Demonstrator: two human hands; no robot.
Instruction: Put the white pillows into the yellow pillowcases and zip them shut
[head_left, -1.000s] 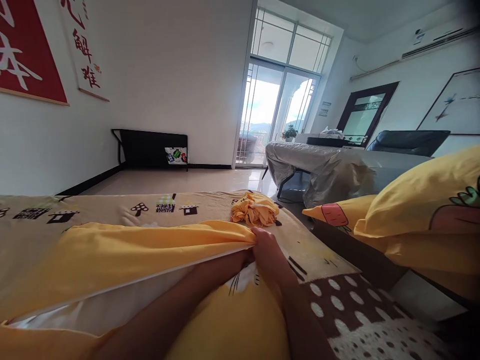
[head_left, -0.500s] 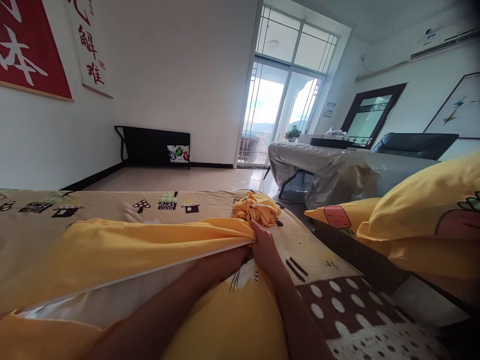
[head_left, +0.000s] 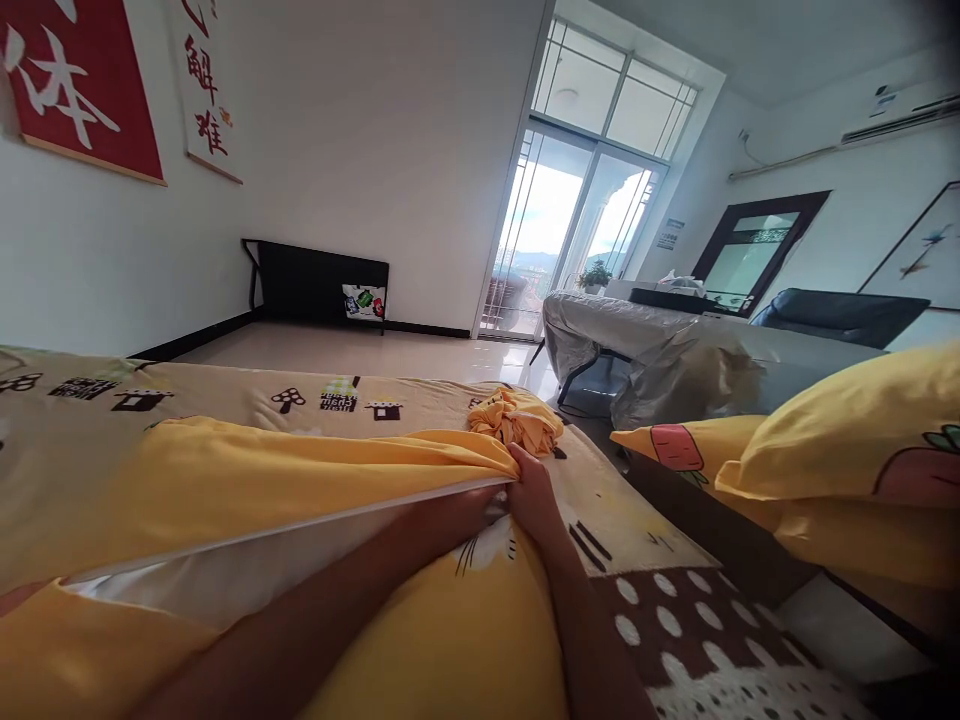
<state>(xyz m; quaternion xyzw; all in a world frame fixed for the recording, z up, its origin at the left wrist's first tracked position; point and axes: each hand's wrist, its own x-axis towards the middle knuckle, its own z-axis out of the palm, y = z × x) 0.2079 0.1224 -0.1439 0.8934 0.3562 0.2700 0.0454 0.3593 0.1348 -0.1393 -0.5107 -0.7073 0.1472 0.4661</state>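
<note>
A yellow pillowcase (head_left: pixel 300 470) with a long slit along its side lies in front of me, and white material (head_left: pixel 247 575) shows inside the slit. Its near face (head_left: pixel 450 640) bulges and carries printed whiskers. My right hand (head_left: pixel 534 490) is closed round the gathered corner at the right end of the slit. My left forearm runs along the opening. At that same corner is my left hand (head_left: pixel 484 503), its fingers hidden in the cloth beside the right hand. Just beyond the hands sits a crumpled yellow cloth (head_left: pixel 517 418).
Underneath is a beige and brown patterned blanket (head_left: pixel 667 610). Yellow pillows with carrot prints (head_left: pixel 840 460) are piled at the right. Farther back stand a plastic-covered table (head_left: pixel 600 315), a dark chair (head_left: pixel 840 315), a black folded panel (head_left: pixel 315 285) and glass sliding doors (head_left: pixel 555 220).
The view has tilted and shifted slightly. Both hands stay at the pillowcase corner, and the slit looks a little narrower at its left end.
</note>
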